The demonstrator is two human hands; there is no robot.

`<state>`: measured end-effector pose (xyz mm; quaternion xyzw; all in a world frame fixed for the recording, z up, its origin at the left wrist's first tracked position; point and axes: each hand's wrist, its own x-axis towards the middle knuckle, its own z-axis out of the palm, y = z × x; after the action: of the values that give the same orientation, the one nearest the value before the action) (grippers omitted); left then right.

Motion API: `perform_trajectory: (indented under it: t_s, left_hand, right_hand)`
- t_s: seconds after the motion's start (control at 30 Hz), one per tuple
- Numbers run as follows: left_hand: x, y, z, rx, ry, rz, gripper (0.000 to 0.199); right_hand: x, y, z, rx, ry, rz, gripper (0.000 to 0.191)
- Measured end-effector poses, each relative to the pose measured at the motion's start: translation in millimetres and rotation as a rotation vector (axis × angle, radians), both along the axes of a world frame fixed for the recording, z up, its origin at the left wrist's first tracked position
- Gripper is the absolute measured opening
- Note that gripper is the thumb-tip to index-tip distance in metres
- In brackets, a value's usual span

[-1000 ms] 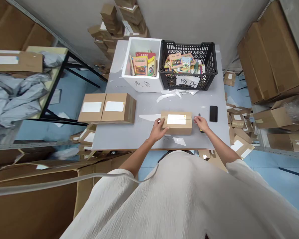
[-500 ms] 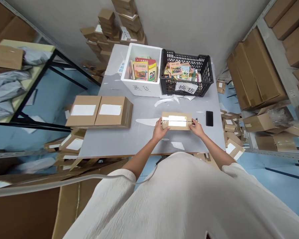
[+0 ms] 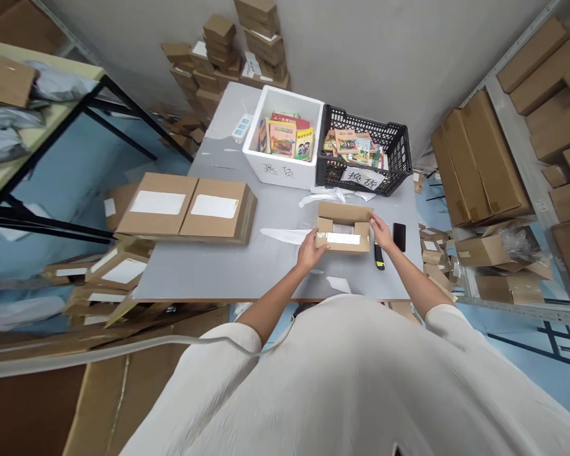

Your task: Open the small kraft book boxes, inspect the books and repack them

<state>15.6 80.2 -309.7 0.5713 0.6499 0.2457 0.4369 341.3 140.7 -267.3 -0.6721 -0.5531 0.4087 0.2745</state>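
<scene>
On the grey table in front of me stands a small cardboard box (image 3: 342, 246) with its top flaps raised and a white label strip along the front. Something pale lies inside, too hidden to name. My left hand (image 3: 310, 249) grips the box at its left front corner. At the right side, my right hand (image 3: 380, 230) is closed on the box's upper edge by the back flap. A black and yellow utility knife (image 3: 379, 256) lies just right of the box, below my right hand. Farther right is a black phone (image 3: 399, 237).
Behind the box stand a white foam bin (image 3: 285, 171) and a black plastic crate (image 3: 399, 161), both holding books. Two labelled cartons (image 3: 213, 208) sit at the table's left. Shelving with boxes (image 3: 541, 209) is on the right; a rack with grey parcels (image 3: 61, 85) is on the left.
The small box has gone from closed to open, its flaps lifted. My right hand has moved to its upper right edge, and the utility knife now shows on the table. The view has shifted slightly.
</scene>
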Motion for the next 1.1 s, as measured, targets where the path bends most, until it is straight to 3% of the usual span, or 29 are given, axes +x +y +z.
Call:
perform_trajectory:
  t_s: [0.2,0.33,0.4,0.53,0.57,0.73,0.93,1.1]
  left_hand:
    - [1.1,4.0,9.7,0.018,0.060,-0.062,0.063]
    - [-6.5,0.6,24.5,0.179,0.092,-0.076,0.036]
    - [-14.0,-5.8,31.6,0.255,0.102,-0.098,0.018]
    - [-27.2,-21.5,38.7,0.278,0.154,-0.251,0.013]
    - [-28.4,-24.0,39.0,0.265,0.184,-0.310,0.015]
    - [-17.5,-15.3,37.8,0.189,0.403,-0.578,0.067]
    - [7.3,21.2,38.0,0.145,0.632,-0.777,0.090]
    - [16.1,43.3,37.5,0.183,0.669,-0.968,0.117]
  right_hand:
    - [2.3,22.5,-3.0,-0.163,-0.318,0.216,0.073]
    - [3.7,34.6,-0.5,-0.202,-0.422,0.313,0.063]
    - [0.8,35.4,1.5,-0.205,-0.488,0.365,0.059]
    - [-14.9,24.6,6.1,-0.211,-0.650,0.417,0.069]
    - [-20.4,20.3,7.1,-0.213,-0.680,0.417,0.074]
    - [-47.5,2.4,7.6,-0.230,-0.787,0.379,0.086]
    - [-66.7,-3.9,2.1,-0.276,-0.860,0.315,0.091]
    - [-75.1,-7.4,3.1,-0.293,-0.896,0.293,0.091]
